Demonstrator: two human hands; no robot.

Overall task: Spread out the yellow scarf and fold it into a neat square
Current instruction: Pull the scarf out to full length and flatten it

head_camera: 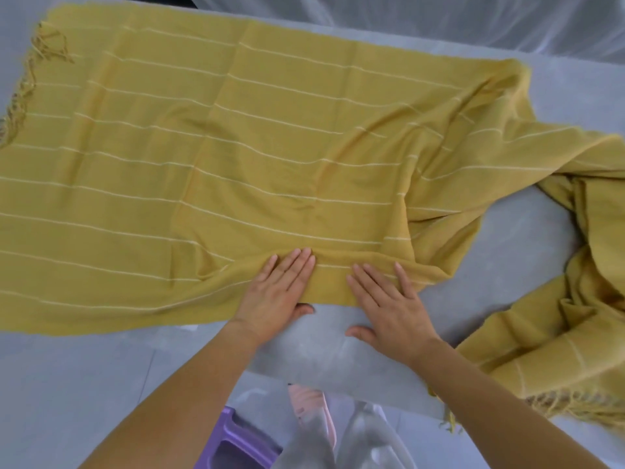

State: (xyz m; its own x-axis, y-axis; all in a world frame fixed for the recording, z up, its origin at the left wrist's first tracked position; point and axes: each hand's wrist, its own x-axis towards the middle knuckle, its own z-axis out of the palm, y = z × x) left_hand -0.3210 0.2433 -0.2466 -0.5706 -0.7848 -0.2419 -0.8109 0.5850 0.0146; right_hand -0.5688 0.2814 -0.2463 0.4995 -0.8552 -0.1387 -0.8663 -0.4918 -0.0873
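Note:
The yellow scarf (203, 157) with thin white stripes lies across the grey table, flat on the left and middle, with fringe at its far left end. Its right part is bunched and twisted, trailing to the near right edge where the other fringe hangs. My left hand (275, 292) lies flat, fingers on the scarf's near edge, thumb tucked under the hem. My right hand (389, 302) presses palm-down beside it, fingers spread on the cloth, thumb on the bare table. Small wrinkles radiate from both hands.
The grey table (338, 350) shows bare between my hands and the bunched part. Its near edge runs just below my wrists. A purple plastic stool (233, 445) stands under it by my legs. Sheer white fabric (439, 22) hangs behind the table.

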